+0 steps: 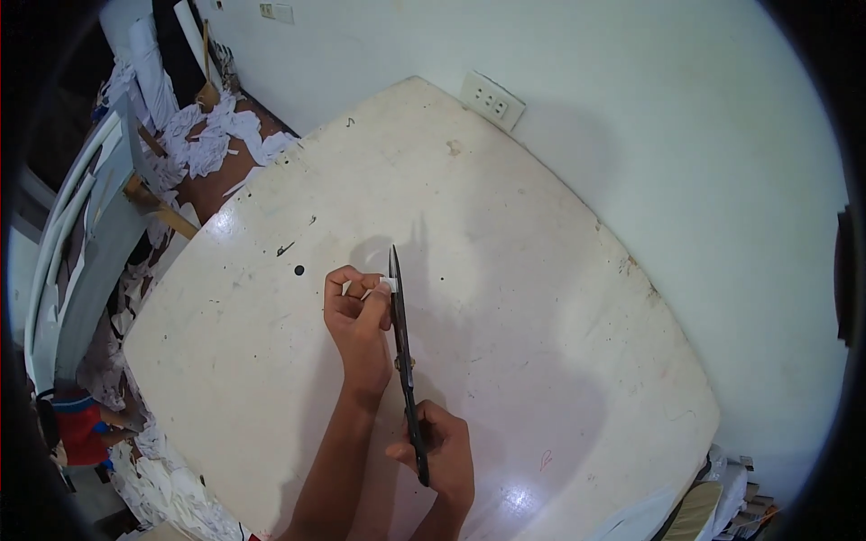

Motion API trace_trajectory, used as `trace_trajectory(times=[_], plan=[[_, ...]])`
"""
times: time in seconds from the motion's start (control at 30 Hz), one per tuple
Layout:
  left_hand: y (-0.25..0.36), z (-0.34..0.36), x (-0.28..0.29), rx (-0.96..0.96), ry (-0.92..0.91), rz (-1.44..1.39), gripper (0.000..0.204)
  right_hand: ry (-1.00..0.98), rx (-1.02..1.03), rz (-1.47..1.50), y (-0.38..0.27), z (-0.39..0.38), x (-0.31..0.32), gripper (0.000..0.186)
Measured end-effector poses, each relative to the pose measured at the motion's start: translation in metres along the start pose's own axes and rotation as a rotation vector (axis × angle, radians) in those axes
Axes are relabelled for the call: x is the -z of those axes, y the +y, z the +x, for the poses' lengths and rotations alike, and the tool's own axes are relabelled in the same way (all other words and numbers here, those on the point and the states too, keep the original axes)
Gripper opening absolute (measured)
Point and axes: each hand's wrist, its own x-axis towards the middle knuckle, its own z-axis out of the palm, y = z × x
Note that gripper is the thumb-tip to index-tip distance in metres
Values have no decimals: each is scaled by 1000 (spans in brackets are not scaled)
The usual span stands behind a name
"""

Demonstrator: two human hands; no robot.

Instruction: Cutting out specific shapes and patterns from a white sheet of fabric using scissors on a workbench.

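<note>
A pair of long black scissors (402, 334) stands over the white table, blade tips pointing away from me. My right hand (449, 455) grips the handles, with the fingers wrapped round them. Between the thumb and fingers of my left hand (359, 316) is a small white piece (389, 283), perhaps cloth or paper. This piece meets the blades a little below their tips; from here I cannot tell whether it lies between them.
The worn white table (505, 361) fills the middle, with a round black spot (299, 270) and dark marks on it. A wall socket (492, 99) sits at its far edge. White cloth scraps (212, 135) lie on the floor at left, near a person in red (79, 428).
</note>
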Motion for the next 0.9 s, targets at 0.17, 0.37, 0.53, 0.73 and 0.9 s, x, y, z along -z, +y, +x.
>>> trace_trajectory(times=[0.17,0.37,0.53,0.73,0.9], plan=[[-2,1,-8,-3,21,13,21,35,-65,10,-9,0,0,53],[-1,2,-3,-5,36,-7,20,16,-61,38,-5,1,1,51],[-1,1,-2,7,31,-9,20,-26,-13,16,-7,1,3,56],[-5,3,1,-20,5,55,17,7,-20,30,-6,0,0,53],[-2,3,-2,-15,20,-2,19,29,-38,45,-8,0,-1,54]])
